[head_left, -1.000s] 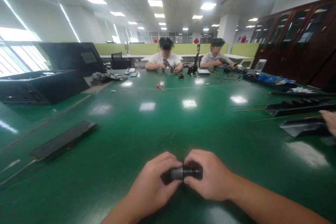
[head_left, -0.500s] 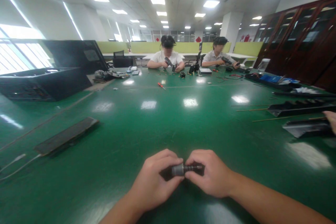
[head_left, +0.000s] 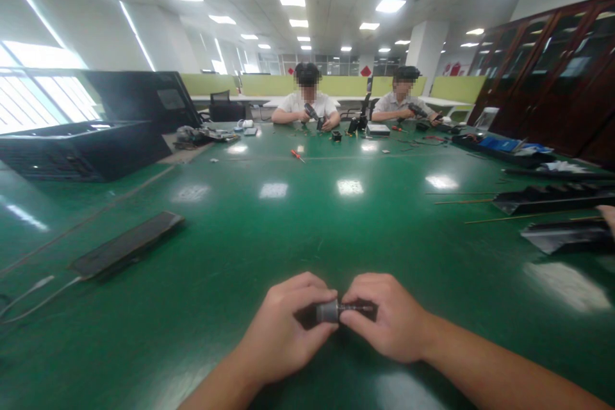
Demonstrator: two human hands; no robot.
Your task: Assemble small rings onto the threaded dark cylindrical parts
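Observation:
Low in the head view, my left hand [head_left: 283,320] grips a short grey cylinder [head_left: 327,312] between its thumb and fingers. A thin dark shaft [head_left: 368,309] runs rightward from the cylinder, in line with it. My right hand [head_left: 391,317] is closed on the shaft, with thumb and fingertips pinching it just right of the cylinder. The exact kind of this cylinder-and-shaft part cannot be made out, and my fingers hide some of it. Both hands are held over the green tabletop [head_left: 269,230], with their fingertips a small gap apart.
A dark flat slab [head_left: 127,245] with a white cable [head_left: 43,314] lies at left. Black metal troughs [head_left: 552,197] and thin rods stand right, near another person's hand [head_left: 609,214]. A red screwdriver [head_left: 298,155] lies farther off. Two people [head_left: 306,106] across the table hold drill-like tools.
The view has shifted slightly. My right hand stays pinched at the shaft, whose visible part by the cylinder looks thinner now. My left hand keeps its hold on the cylinder.

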